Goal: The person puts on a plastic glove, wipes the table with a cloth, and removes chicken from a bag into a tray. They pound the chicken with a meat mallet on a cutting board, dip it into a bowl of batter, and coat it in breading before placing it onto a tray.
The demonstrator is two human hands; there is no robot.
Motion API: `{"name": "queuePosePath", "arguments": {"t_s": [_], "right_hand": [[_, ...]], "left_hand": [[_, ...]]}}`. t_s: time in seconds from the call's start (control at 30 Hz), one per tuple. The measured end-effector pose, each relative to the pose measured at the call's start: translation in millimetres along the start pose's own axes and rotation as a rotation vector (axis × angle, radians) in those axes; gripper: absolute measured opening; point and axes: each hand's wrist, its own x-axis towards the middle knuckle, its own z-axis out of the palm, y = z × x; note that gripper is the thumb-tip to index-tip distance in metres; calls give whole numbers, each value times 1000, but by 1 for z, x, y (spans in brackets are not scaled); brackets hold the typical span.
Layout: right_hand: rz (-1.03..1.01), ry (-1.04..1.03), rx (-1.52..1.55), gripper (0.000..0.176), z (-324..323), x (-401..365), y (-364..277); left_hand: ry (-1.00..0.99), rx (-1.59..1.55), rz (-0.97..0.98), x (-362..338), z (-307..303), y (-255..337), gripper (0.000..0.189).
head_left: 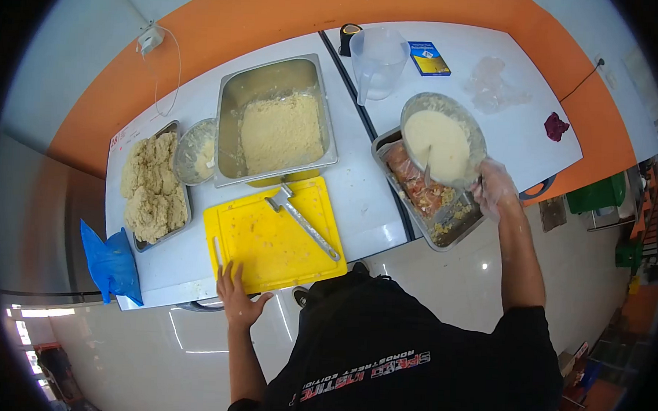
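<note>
My right hand, in a clear plastic glove, grips the edge of a glass bowl holding pale batter. A spoon-like utensil stands in the batter. The bowl overlaps a steel tray with raw meat and yellowish bits inside; part of that tray is hidden beneath it. My left hand is bare, fingers spread, at the near edge of a yellow cutting board. Across the board lies a metal meat mallet, and crumbs are scattered around it.
A deep steel pan of crumbs stands behind the board. Left of it are a small bowl and a tray of coated pieces. A blue bag hangs at the left corner. A clear jug and blue-yellow box stand behind.
</note>
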Motion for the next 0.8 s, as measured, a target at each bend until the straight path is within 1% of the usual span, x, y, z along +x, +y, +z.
{"name": "queuePosePath", "arguments": {"t_s": [0.07, 0.13, 0.2, 0.23, 0.3, 0.37, 0.4, 0.43, 0.47, 0.5, 0.53, 0.57, 0.6, 0.67, 0.7, 0.73, 0.8], "right_hand": [[21, -30, 16, 23, 12, -15, 21], [44, -52, 34, 23, 25, -32, 46], [57, -168, 72, 22, 41, -48, 70], [56, -154, 75, 22, 48, -49, 84], [69, -175, -136, 21, 60, -48, 114], [69, -173, -157, 19, 78, -60, 132], [66, -185, -179, 18, 88, -67, 139], [65, -153, -169, 18, 95, -76, 145], [15, -170, -190, 21, 101, -83, 149], [-33, -186, -210, 26, 106, -87, 153], [-33, -149, -194, 26, 111, -87, 160], [-56, -165, -251, 26, 117, -84, 169], [-79, -188, -310, 27, 122, -81, 176], [-73, -180, -244, 27, 133, -74, 188], [-70, -194, -190, 26, 139, -71, 193], [-72, -181, -180, 26, 146, -75, 189], [-110, -152, -67, 30, 158, -88, 176]], "left_hand": [[-62, 20, 115, 10, 1, 1, 112], [-89, 47, 101, 17, 1, -4, 113], [-110, 66, 97, 22, 3, -11, 114], [-98, 77, 98, 22, 4, -16, 115], [-91, 81, 116, 22, 8, -28, 116], [-33, 80, 124, 19, 14, -40, 117], [-37, 69, 144, 16, 14, -47, 117], [-41, 66, 128, 14, 14, -52, 118], [-43, 62, 120, 15, 14, -52, 118], [-43, 46, 160, 15, 13, -52, 118], [-52, 43, 127, 12, 9, -51, 121], [-62, 43, 90, 8, 4, -52, 124], [-65, 36, 119, 5, 2, -54, 124], [-66, 59, 53, 0, -4, -59, 125], [-64, 57, 72, -1, -5, -61, 125], [-80, 66, 60, -2, -7, -62, 125], [-89, 63, 60, -4, -4, -68, 126]]}}
